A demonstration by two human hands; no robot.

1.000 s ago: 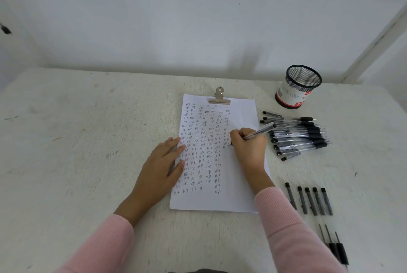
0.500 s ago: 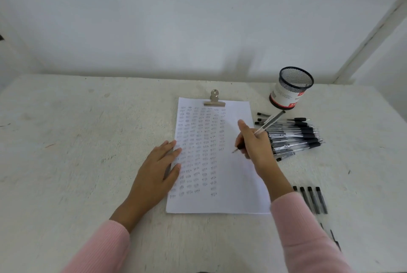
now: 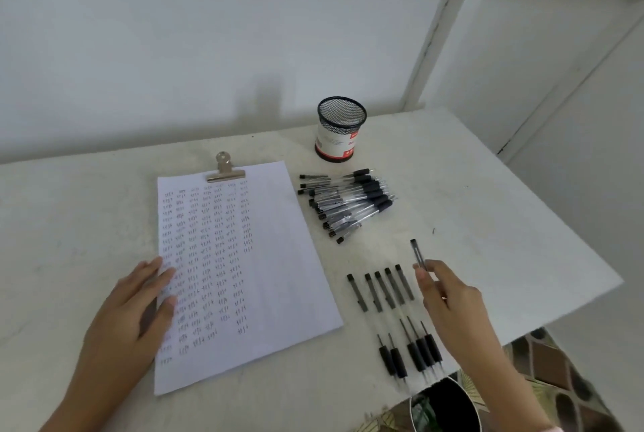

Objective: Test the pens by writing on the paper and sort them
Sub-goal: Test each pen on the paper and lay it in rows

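Observation:
A white sheet of paper (image 3: 278, 257) covered with rows of small pen marks lies on the table under a metal clip (image 3: 224, 170). My left hand (image 3: 136, 306) rests flat on the sheet's left edge. My right hand (image 3: 449, 302) pinches a clear pen with a black cap end (image 3: 417, 253) just right of a row of several sorted pens (image 3: 390, 313) lying side by side near the table's front right. A heap of several black-grip pens (image 3: 348, 201) lies right of the paper.
A black mesh pen cup (image 3: 339, 130) stands behind the heap. The white table (image 3: 505, 222) ends close to the right of my hand. A dark round bin (image 3: 446, 407) sits below the front edge, over a patterned floor (image 3: 557, 379).
My right hand lifted the pen off the paper and carried it right and down to the sorted row. The camera swung right. My left hand stayed on the sheet.

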